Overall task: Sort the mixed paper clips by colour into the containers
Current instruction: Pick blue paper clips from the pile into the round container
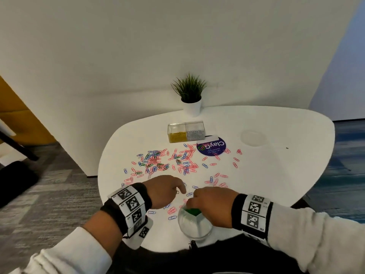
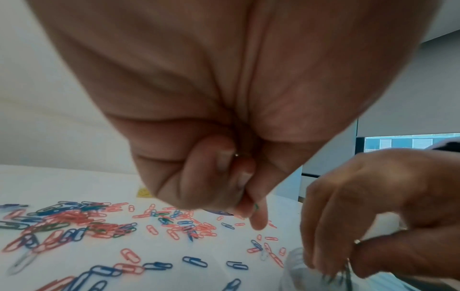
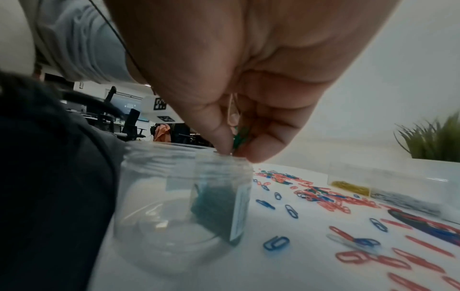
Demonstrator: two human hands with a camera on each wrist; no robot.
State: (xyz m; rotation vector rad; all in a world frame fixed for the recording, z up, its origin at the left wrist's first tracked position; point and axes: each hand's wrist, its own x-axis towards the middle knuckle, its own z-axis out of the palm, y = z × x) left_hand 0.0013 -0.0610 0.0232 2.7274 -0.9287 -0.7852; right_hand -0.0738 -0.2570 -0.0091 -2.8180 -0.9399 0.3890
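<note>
The right hand (image 3: 239, 126) pinched green clips (image 3: 240, 137) in its grip directly over the mouth of the round jar (image 3: 184, 198), whose far section already held green. Releasing them there looked next. The left hand (image 2: 224, 177) beside it pinched another green clip (image 2: 256, 206). Beyond both grips, red and blue clips (image 1: 167, 161) littered the white counter (image 1: 276, 165), with a potted plant (image 1: 189, 93) against the wall.

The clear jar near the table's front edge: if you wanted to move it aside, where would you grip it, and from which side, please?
Probably around the jar by its round upright wall, below the open mouth, coming from its left; the right hand pinches green clips over the rim, blocking that side and the top.
</note>
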